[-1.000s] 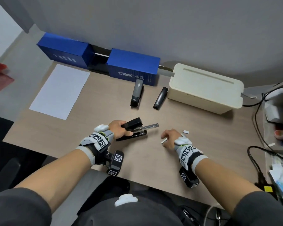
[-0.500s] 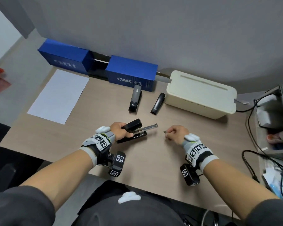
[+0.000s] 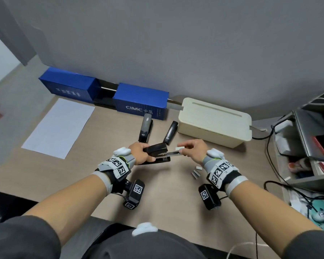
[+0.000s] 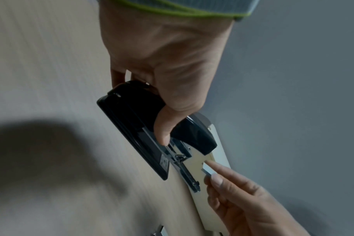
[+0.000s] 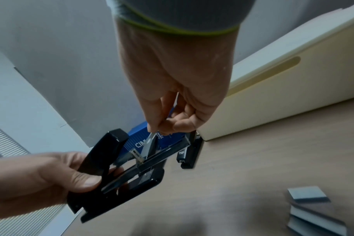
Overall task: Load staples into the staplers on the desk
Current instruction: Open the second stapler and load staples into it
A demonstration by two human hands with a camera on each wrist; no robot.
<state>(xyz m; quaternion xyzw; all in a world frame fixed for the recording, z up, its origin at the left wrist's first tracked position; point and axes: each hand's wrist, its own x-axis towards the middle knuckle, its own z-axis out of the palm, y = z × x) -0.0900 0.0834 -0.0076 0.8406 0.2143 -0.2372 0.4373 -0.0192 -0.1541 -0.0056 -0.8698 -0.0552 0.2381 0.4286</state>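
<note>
My left hand [image 3: 141,153] grips a black stapler [image 3: 157,149] [image 4: 144,127] [image 5: 111,167] at its rear, lifted off the desk, lid raised and metal staple rail [image 3: 173,153] [image 5: 162,154] sticking out to the right. My right hand [image 3: 192,148] pinches a short strip of staples [image 3: 180,146] [image 4: 207,170] [image 5: 150,143] between thumb and forefinger, just above the rail's open end. Two more black staplers [image 3: 145,130] [image 3: 170,132] lie shut on the desk behind. Loose staple strips [image 3: 196,171] [image 5: 307,206] lie on the desk by my right wrist.
Behind the staplers stand two blue boxes [image 3: 140,103] [image 3: 67,86] and a cream box [image 3: 213,120]. A white sheet of paper [image 3: 58,128] lies at the left. Cables and a cluttered shelf [image 3: 307,146] crowd the right edge of the wooden desk [image 3: 166,199].
My right hand picked up a staple strip from the desk and carried it left and up to the stapler's rail. The left hand lifted the stapler slightly.
</note>
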